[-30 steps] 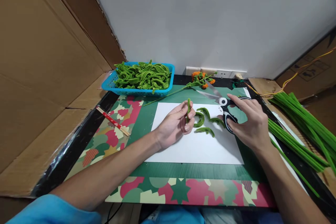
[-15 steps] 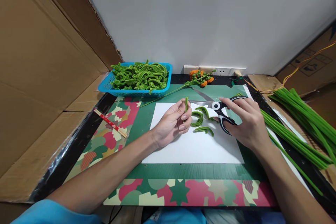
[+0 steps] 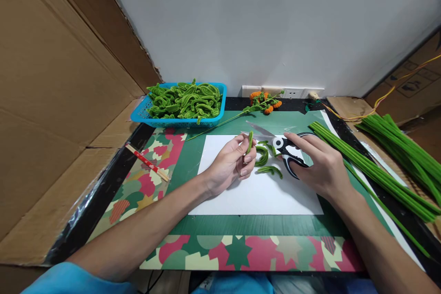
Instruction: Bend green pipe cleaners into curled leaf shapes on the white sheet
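Observation:
My left hand (image 3: 231,161) pinches a short fuzzy green piece (image 3: 250,142) upright between thumb and fingers, above a white sheet (image 3: 255,197). Black-and-white scissors (image 3: 278,143) are in my right hand (image 3: 319,161), fingers through the handles. Their blades are spread and point left, with the lower blade running behind the fingertips of my left hand. Curled green pieces (image 3: 270,170) lie on the sheet between my hands. Whether a blade touches the held piece is hard to tell.
A blue basket (image 3: 223,103) full of curled green pieces stands at the back left. Orange flowers (image 3: 268,103) on a green stem lie behind the sheet. Long green stems (image 3: 372,170) lie at right, wrapped chopsticks (image 3: 148,162) at left. Cardboard (image 3: 44,101) walls the left side.
The scissors and my right hand have shifted left, closer to my left hand. The held green piece now leans slightly to the right.

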Tool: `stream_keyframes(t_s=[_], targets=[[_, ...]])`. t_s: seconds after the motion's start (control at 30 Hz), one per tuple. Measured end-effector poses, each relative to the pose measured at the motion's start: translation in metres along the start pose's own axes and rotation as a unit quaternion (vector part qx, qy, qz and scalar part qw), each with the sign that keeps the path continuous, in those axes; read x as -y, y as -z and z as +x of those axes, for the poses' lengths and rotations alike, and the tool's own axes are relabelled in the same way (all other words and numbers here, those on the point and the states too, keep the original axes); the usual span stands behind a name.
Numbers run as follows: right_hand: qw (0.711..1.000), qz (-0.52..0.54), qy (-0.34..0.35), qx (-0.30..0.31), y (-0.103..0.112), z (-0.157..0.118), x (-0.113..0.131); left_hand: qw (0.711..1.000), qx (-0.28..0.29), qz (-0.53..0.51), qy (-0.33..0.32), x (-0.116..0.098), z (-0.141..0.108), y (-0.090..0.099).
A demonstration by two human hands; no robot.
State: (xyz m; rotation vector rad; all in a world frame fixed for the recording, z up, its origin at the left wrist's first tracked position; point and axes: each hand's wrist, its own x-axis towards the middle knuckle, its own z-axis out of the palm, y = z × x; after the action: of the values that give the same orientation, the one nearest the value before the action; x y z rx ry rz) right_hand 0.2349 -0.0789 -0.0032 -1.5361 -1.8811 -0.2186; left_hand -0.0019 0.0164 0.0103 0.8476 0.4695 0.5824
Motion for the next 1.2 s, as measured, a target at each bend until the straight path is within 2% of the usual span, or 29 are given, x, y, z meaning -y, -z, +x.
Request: stream_keyframes(t_s=[0.23,0.57,1.0,1.2], targets=[[0.998,-0.036,0.017,-0.039,-0.005,0.0,0.004,1.0,0.003,0.003,0.002,-0.001,-0.001,-0.003],[0.992,-0.09,0.067,-0.05,-0.008,-0.008,0.018,0.999,0.03,0.005,0.024,0.009,-0.003,0.0],[0.989,-0.107,0.083,-0.057,-0.007,-0.003,0.022,0.999,0.025,0.013,0.028,0.011,-0.004,-0.001],[0.988,-0.123,0.075,-0.062,-0.008,-0.005,0.023,1.0,0.007,0.019,0.015,0.011,-0.004,-0.002]])
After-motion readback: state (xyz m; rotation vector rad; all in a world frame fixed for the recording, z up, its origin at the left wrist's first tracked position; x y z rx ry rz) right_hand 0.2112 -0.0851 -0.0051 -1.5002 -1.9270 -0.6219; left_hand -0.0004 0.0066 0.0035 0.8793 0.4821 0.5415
